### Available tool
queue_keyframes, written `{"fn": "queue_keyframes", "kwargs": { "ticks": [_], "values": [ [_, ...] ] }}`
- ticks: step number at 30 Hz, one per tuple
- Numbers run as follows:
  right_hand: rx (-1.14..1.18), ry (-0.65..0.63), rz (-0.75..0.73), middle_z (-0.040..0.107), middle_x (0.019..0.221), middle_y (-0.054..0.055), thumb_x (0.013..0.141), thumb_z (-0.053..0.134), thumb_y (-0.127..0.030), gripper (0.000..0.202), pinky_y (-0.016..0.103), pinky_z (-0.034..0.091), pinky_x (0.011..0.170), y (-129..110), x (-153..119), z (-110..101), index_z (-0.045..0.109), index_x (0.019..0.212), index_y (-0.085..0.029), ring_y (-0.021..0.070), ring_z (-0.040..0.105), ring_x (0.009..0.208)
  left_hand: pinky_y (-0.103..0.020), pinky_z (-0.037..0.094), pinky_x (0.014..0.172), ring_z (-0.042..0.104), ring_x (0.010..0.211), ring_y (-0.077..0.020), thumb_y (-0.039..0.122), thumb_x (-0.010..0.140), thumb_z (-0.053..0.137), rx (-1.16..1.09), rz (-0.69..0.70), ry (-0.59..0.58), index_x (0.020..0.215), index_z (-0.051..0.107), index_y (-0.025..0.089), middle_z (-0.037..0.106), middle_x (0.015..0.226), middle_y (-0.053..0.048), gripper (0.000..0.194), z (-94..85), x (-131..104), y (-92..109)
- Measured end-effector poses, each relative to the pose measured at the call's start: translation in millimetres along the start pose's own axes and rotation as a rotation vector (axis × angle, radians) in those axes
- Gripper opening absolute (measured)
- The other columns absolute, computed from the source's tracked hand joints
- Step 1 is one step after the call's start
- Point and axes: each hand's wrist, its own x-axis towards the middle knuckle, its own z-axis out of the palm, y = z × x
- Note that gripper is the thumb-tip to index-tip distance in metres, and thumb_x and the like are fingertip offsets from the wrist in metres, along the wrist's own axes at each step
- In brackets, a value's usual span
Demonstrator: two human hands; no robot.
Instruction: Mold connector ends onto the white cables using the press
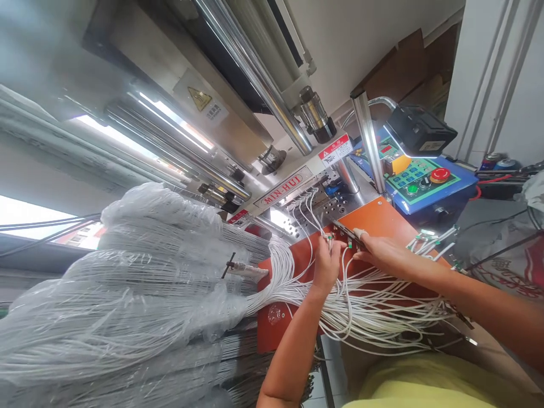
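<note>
My left hand (327, 263) is closed in a pinch around a white cable at its connector end, over the orange board. Just to its right, my right hand (382, 252) grips the near end of a narrow dark metal bar (346, 229), thumb on top. Small green-and-metal connectors (349, 245) sit along the bar between my hands. A thick bundle of white cables (283, 289) runs across the orange board (382, 218) and under both forearms. Several white cables (312, 209) lead up into the press's metal mould area (304, 195). My fingers partly hide the connector in my left hand.
A press (293, 184) with chrome columns stands directly ahead. Its blue control box (429, 187), with a red button, is at the right. Plastic-wrapped cable bundles (140, 294) fill the left. A T-handle (228, 264) juts out by the board. Finished-looking connector ends (429, 243) lie at the board's right edge.
</note>
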Motion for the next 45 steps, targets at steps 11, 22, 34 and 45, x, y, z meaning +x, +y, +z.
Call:
{"fn": "queue_keyframes", "kwargs": {
  "ticks": [11,22,34,45],
  "values": [
    [0.034,0.009,0.026,0.070,0.100,0.012,0.091,0.052,-0.038,0.038,0.031,0.044,0.073,-2,-1,-4,0.044,0.123,-0.022,0.0278,0.067,0.093,-0.022,0.045,0.055,0.052,0.043,-0.0066,0.022,0.093,0.046,0.083,-0.004,0.150,0.086,0.050,0.019,0.070,0.080,-0.003,0.009,-7.8,10,5],
    [0.083,0.037,-0.053,0.069,0.099,0.010,0.092,0.051,-0.036,0.035,0.029,0.044,0.071,4,-1,-4,0.044,0.123,-0.021,0.0254,0.066,0.089,-0.024,0.053,0.056,0.057,0.042,-0.0070,0.028,0.091,0.058,0.244,0.166,-0.013,0.114,0.063,0.022,0.074,0.095,-0.003,0.025,-14.7,13,-15],
    [0.035,0.005,-0.019,0.068,0.098,0.010,0.093,0.052,-0.040,0.034,0.030,0.042,0.068,10,4,-3,0.044,0.118,-0.019,0.0256,0.066,0.087,-0.030,0.057,0.076,0.071,0.079,-0.0171,0.027,0.088,0.061,0.021,0.146,0.022,0.090,0.072,0.017,0.074,0.087,-0.006,0.015,-5.3,18,-11],
    [-0.037,0.016,0.008,0.069,0.093,0.009,0.092,0.051,-0.044,0.030,0.030,0.039,0.064,10,5,-2,0.048,0.109,-0.020,0.0264,0.066,0.085,-0.024,0.056,0.072,0.069,0.073,-0.0141,0.024,0.084,0.065,0.005,0.070,0.012,0.082,0.072,0.017,0.073,0.079,-0.003,0.011,1.2,19,-6]
  ]
}}
